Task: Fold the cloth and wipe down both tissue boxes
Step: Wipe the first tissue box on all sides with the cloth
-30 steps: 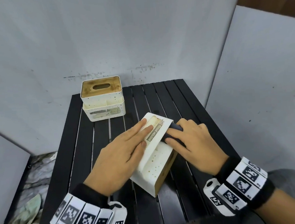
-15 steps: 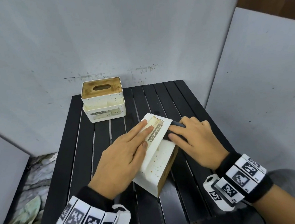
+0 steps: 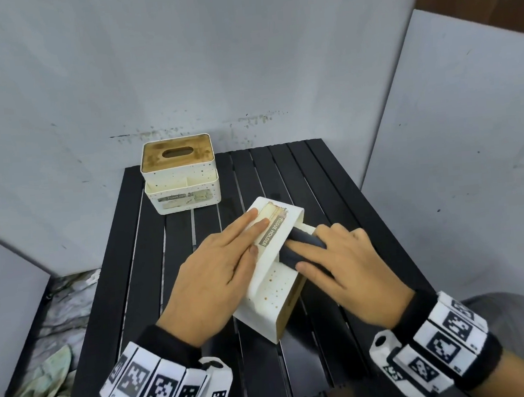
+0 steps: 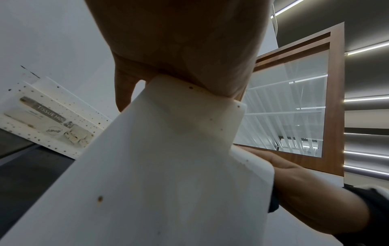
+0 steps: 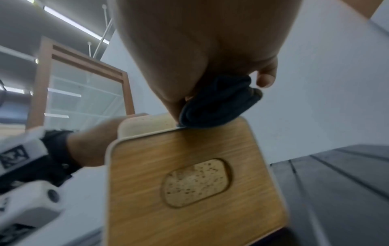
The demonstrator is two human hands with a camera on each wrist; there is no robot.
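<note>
Now R hand (image 3: 351, 272) fingers clamp cloth (image 3: 302, 247) on tipped box (image 3: 274, 288); L hand (image 3: 211, 283) flat, steadying.

Speckled white tissue boxes (image 3: 274, 288) with tan wood-grain lids, dark navy cloth (image 3: 302, 248), black slatted table (image 3: 315, 175).

On the table (image 3: 321, 175) in front of you, one tissue box (image 3: 180, 176) stands upright at the far left corner, close to the wall. The other tissue box (image 3: 274, 288) lies tipped on its side nearer you at the middle (its lid faces your right). Your left hand (image 3: 210, 274) rests on its left part, and your right hand (image 3: 348, 273) presses the cloth (image 3: 302, 247) on top of it from the right.
</note>
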